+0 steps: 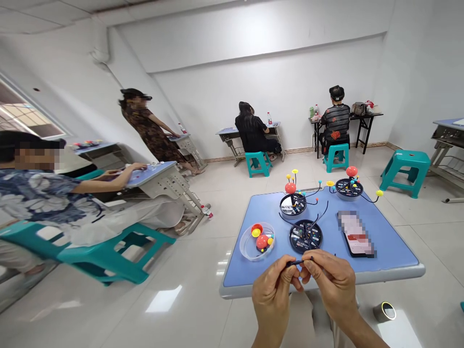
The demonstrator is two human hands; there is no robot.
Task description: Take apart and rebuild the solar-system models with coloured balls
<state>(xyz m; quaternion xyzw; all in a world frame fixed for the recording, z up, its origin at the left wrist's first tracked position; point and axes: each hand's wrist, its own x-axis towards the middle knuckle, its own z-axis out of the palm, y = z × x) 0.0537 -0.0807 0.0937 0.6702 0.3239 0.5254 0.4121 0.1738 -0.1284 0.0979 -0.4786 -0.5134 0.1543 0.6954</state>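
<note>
Near the desk's front edge, my left hand (273, 290) and my right hand (333, 282) pinch opposite ends of a short thin black rod (298, 262). Fingertips cover both its ends. Just beyond them lies a round black base (306, 237) with curved black arms rising from it. To the left, a clear plastic tub (242, 246) holds red and yellow balls and half shells. Farther back stand two planet models, one with a red ball (290, 188) in the middle, the other with a red ball (351, 171) on top; small coloured balls sit on their arms.
A phone (357, 237) lies on the right of the blue desk (384, 241). A dark cylinder (384, 311) is on the floor at right. Green stools (406, 169) stand around. Several people sit or stand at other desks, the nearest person (47, 193) at left.
</note>
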